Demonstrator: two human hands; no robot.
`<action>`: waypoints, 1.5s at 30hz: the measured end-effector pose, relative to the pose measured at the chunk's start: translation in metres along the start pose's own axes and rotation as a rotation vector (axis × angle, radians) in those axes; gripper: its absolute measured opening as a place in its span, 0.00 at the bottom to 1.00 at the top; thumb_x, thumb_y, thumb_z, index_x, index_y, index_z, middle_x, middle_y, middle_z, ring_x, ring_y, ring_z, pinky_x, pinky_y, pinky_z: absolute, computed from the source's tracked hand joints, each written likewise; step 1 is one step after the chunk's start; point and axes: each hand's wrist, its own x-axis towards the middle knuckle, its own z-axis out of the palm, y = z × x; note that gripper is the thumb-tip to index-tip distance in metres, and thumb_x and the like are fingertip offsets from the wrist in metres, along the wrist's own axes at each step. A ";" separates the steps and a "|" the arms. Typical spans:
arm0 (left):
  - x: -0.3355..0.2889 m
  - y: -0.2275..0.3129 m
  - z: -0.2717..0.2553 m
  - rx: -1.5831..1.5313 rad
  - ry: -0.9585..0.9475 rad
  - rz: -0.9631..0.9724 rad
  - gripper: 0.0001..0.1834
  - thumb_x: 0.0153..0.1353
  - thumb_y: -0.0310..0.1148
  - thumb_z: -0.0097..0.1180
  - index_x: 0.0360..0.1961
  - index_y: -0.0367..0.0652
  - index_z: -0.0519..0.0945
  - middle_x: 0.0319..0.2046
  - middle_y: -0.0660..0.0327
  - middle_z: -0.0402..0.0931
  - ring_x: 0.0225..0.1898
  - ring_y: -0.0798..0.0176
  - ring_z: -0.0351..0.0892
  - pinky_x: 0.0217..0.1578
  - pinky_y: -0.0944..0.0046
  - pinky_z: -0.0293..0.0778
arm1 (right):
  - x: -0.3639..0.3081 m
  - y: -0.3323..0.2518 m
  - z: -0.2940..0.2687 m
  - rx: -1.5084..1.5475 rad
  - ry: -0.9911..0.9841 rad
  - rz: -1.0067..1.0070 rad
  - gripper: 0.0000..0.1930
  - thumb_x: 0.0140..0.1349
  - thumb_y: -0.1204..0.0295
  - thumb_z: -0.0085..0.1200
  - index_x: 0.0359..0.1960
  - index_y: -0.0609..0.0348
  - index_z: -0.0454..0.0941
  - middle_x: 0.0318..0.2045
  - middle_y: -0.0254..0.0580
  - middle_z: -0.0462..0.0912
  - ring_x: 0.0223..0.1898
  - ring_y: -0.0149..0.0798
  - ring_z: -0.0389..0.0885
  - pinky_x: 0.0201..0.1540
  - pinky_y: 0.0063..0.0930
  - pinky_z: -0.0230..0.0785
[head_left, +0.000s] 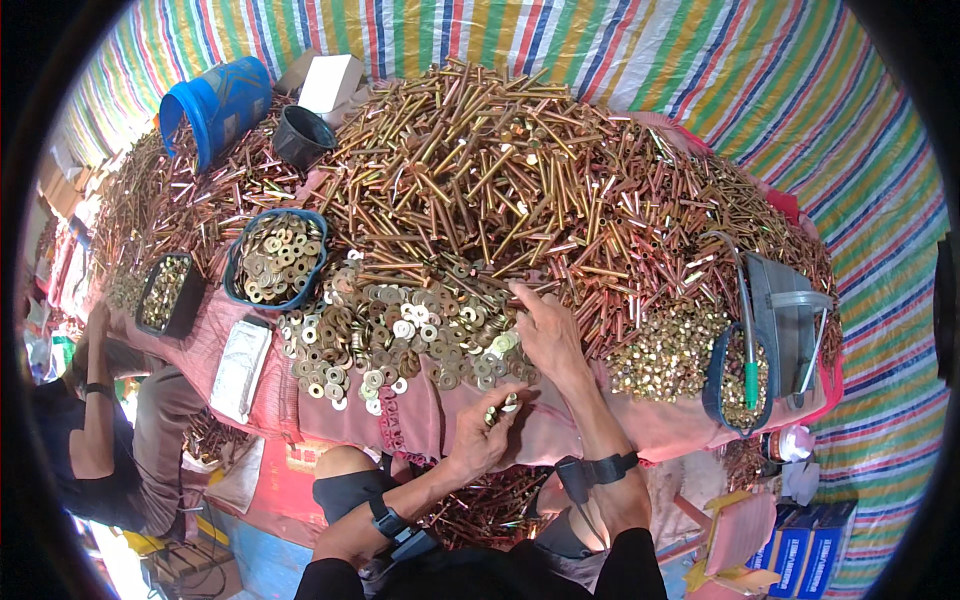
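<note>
My left hand (484, 432) is closed, palm up, near the table's front edge. Small brass-coloured metal pieces (490, 415) show between its fingers; their exact kind is hard to make out. Further forward, my right hand (548, 335) has its index finger stretched out to where the bolts meet the washers. Nothing shows in its grasp. A heap of flat round washers (405, 325) spreads left of it. Behind lies a large mound of long brassy and reddish bolts (480, 180). To the right of my right forearm is a pile of small nuts (668, 355).
At left stand a washer-filled blue tub (232, 285), a dark nut tub (182, 318), a black cup (305, 140) and a tipped blue bucket (235, 105). A grey scoop (775, 290) and nut basket (715, 395) are at right. Another person (110, 450) sits at far left.
</note>
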 end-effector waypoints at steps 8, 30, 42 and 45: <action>0.001 0.005 -0.005 0.098 0.029 -0.053 0.16 0.74 0.21 0.54 0.60 0.37 0.81 0.45 0.57 0.87 0.45 0.69 0.83 0.49 0.67 0.79 | 0.006 0.003 -0.003 -0.123 -0.086 0.004 0.13 0.63 0.75 0.60 0.50 0.50 0.84 0.40 0.57 0.77 0.43 0.61 0.81 0.46 0.53 0.74; 0.003 0.006 0.000 0.164 0.159 -0.115 0.17 0.75 0.28 0.57 0.61 0.35 0.80 0.36 0.63 0.84 0.40 0.73 0.77 0.43 0.68 0.77 | -0.074 0.004 -0.026 1.180 -0.157 0.381 0.16 0.67 0.79 0.62 0.55 0.64 0.74 0.39 0.47 0.85 0.33 0.33 0.87 0.37 0.25 0.83; 0.007 0.009 0.001 0.225 0.106 -0.146 0.19 0.74 0.24 0.56 0.64 0.37 0.80 0.47 0.52 0.88 0.50 0.68 0.81 0.53 0.64 0.77 | -0.084 -0.009 -0.043 1.054 -0.031 0.242 0.40 0.68 0.77 0.66 0.77 0.65 0.56 0.44 0.46 0.84 0.44 0.33 0.85 0.47 0.28 0.81; 0.008 0.009 0.002 0.218 0.069 -0.094 0.20 0.72 0.21 0.55 0.64 0.38 0.80 0.50 0.50 0.87 0.52 0.66 0.83 0.54 0.63 0.78 | -0.078 -0.020 -0.042 1.219 0.051 0.102 0.46 0.70 0.75 0.64 0.80 0.65 0.45 0.49 0.52 0.83 0.46 0.38 0.86 0.49 0.31 0.82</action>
